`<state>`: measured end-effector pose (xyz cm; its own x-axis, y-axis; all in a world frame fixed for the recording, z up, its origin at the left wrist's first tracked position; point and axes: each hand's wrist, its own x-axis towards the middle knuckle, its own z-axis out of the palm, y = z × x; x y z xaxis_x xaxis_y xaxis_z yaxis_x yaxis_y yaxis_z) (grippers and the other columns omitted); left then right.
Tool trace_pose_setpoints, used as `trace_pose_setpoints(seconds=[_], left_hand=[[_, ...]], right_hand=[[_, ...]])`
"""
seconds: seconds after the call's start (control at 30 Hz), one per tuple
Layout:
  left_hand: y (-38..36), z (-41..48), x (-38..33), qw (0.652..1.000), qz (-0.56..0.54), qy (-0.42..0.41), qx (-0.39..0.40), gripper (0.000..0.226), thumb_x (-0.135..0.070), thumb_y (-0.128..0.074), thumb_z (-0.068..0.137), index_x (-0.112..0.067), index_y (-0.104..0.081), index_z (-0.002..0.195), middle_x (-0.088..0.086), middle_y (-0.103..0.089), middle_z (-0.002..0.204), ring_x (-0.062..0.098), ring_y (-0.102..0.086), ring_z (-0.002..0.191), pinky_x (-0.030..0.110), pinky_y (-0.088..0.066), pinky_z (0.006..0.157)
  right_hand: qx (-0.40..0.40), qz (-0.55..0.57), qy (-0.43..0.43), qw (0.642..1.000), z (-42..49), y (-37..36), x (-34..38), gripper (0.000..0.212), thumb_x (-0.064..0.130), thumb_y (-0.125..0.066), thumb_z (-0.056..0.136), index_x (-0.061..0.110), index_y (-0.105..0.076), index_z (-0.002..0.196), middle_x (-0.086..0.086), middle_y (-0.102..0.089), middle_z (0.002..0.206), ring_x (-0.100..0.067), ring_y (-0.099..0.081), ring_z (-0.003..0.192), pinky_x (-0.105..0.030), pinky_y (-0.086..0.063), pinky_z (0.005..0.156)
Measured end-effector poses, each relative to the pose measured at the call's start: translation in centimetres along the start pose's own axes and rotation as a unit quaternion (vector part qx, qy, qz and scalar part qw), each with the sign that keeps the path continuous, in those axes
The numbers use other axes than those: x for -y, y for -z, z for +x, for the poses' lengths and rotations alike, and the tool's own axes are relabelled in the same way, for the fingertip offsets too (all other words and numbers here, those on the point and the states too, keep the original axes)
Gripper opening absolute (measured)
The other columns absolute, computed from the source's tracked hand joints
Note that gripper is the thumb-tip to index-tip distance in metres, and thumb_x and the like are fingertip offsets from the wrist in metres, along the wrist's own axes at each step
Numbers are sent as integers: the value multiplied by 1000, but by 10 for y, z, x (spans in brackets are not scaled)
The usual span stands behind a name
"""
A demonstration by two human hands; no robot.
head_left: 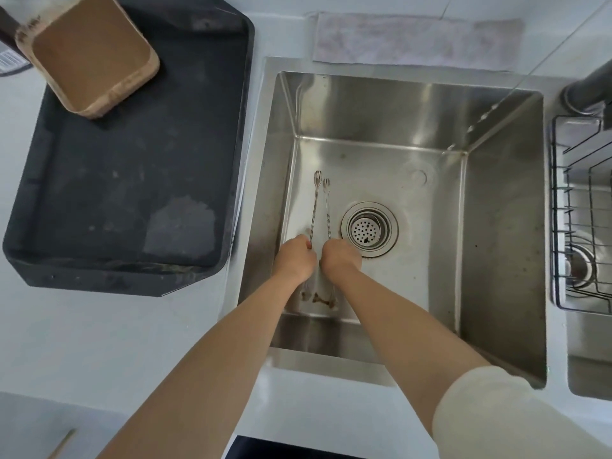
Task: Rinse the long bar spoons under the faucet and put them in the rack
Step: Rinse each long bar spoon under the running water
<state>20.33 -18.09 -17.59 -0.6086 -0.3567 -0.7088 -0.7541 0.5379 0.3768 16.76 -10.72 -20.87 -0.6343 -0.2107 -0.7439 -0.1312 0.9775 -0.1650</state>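
Two long twisted bar spoons lie on the floor of the steel sink (496,226), fork ends pointing away from me. My left hand (294,258) is closed around the left bar spoon (314,207). My right hand (339,258) is closed around the right bar spoon (328,210). Their bowl ends near the front wall carry brown residue (319,298). The dark faucet (592,84) stands at the upper right. A wire rack (579,210) sits in the neighbouring basin on the right.
The drain strainer (369,228) lies just right of my hands. A black tray (126,160) holding a brown wooden board (89,54) rests on the counter to the left. A grey cloth (417,39) lies behind the sink.
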Motion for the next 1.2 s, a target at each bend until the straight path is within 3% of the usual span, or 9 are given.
trace_pose_setpoints(seconds=[0.13, 0.27, 0.33, 0.43, 0.53, 0.67, 0.83, 0.97, 1.2], left_hand=[[0, 4, -2, 1000, -15, 3, 25, 33, -9, -35, 94, -5, -52, 123, 14, -55, 128, 29, -52, 116, 34, -43, 96], [0, 7, -12, 996, -74, 14, 56, 25, -12, -35, 93, -13, -49, 73, 5, -49, 78, 21, -44, 80, 27, -36, 64], [1, 7, -20, 993, -104, 17, 57, 26, -18, -37, 94, -15, -43, 69, 7, -45, 77, 20, -41, 76, 29, -35, 66], [4, 4, -36, 980, -193, 2, 48, 32, -20, -45, 93, -22, -45, 62, 9, -55, 85, 23, -51, 78, 30, -41, 73], [13, -3, -55, 957, -286, -28, 42, 30, -9, -48, 92, -19, -53, 64, 3, -59, 71, 16, -55, 60, 15, -47, 50], [24, -11, -77, 950, -301, -72, 31, 31, -4, -51, 91, -17, -54, 63, 3, -59, 64, 9, -53, 43, 11, -41, 37], [36, -20, -104, 955, -260, -134, 41, 28, -1, -50, 91, -14, -55, 66, 4, -57, 61, -2, -51, 31, 10, -42, 34], [46, -27, -119, 962, -191, -190, 49, 25, -2, -53, 89, -15, -59, 68, 4, -57, 58, -4, -47, 29, 13, -43, 41], [56, -42, -139, 959, -95, -250, 91, 19, 0, -49, 89, -9, -60, 76, 2, -55, 58, -6, -48, 29, 6, -38, 37]], right_hand=[[12, 48, -4, 999, -2, 5, -10, 20, 7, -50, 90, 3, -62, 106, -12, -66, 108, -27, -64, 99, -30, -48, 72], [11, 88, 1, 996, -8, 14, -18, 24, 13, -51, 90, 7, -46, 67, -5, -49, 67, -24, -53, 78, -30, -43, 66], [8, 111, 4, 994, -14, 22, -22, 32, 13, -50, 90, 10, -39, 61, -1, -39, 59, -23, -50, 75, -28, -41, 61], [-10, 132, 22, 991, -27, 38, -27, 31, 14, -49, 89, 9, -41, 60, -3, -43, 63, -29, -54, 77, -27, -35, 53], [-44, 166, 37, 984, -43, 55, -33, 28, 12, -48, 88, 12, -43, 61, -5, -49, 68, -32, -57, 88, -28, -33, 65], [-75, 211, 48, 973, -61, 80, -40, 23, 11, -45, 90, -2, -63, 95, -19, -67, 102, -33, -59, 99, -30, -37, 69], [-78, 275, 39, 957, -73, 110, -59, 37, 26, -54, 87, 15, -44, 53, -6, -51, 58, -22, -51, 72, -30, -43, 66], [-125, 376, 47, 917, -81, 140, -81, 18, 26, -59, 85, 9, -63, 79, -10, -60, 74, -19, -55, 71, -35, -51, 77], [-127, 652, 61, 745, -87, 189, -104, 13, 8, -60, 87, 9, -53, 97, -6, -59, 77, -14, -57, 71, -23, -49, 71]])
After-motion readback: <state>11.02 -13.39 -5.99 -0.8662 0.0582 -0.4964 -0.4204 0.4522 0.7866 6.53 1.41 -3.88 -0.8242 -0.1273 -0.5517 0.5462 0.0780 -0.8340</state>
